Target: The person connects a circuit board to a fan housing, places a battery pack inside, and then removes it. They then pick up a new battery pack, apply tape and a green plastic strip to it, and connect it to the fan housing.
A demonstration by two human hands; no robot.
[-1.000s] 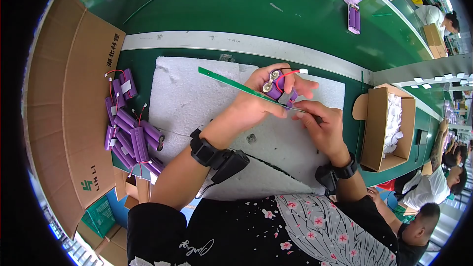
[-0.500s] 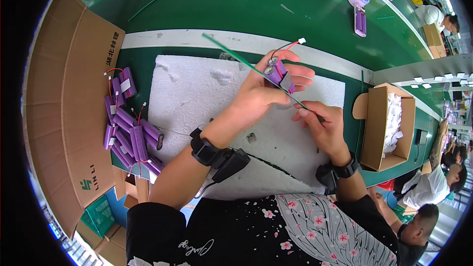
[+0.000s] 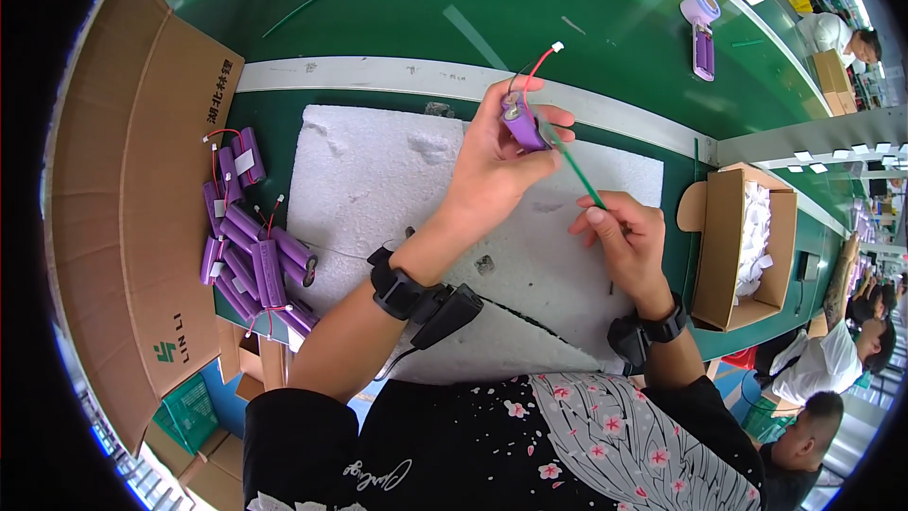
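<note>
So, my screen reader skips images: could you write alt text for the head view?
Left hand holds a purple battery pack over a white foam mat; right hand pinches a green strip. More purple packs lie left.

Green workbench [image 3: 397,9], white foam pad [image 3: 378,180], purple battery packs [image 3: 251,260], cardboard box [image 3: 728,246]

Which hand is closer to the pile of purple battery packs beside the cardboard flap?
Left. The left hand is raised over the white foam pad, to the right of the pile of purple battery packs. The right hand is farther right.
</note>
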